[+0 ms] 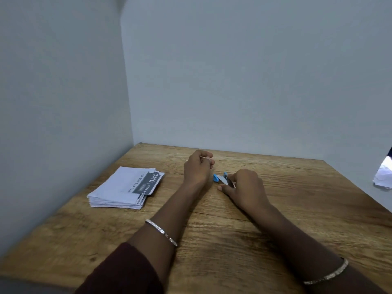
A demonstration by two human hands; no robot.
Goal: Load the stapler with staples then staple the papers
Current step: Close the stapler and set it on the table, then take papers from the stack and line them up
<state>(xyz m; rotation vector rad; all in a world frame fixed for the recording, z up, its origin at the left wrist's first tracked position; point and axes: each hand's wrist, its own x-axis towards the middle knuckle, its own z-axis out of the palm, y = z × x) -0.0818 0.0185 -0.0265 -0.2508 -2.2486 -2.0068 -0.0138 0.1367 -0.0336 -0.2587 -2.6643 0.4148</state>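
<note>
A small blue stapler (221, 179) with a metal channel lies on the wooden table (212, 240) near its middle. My right hand (246, 189) covers the stapler's near end and grips it. My left hand (198, 166) hovers just left of and behind the stapler, fingertips pinched together on something small and pale that I cannot make out. A stack of white papers (123, 187) with a grey printed label on top rests at the left of the table, apart from both hands.
Grey walls meet in a corner behind the table's far left. Some crumpled white paper (382, 177) shows at the right edge of the view. A bangle sits on each wrist.
</note>
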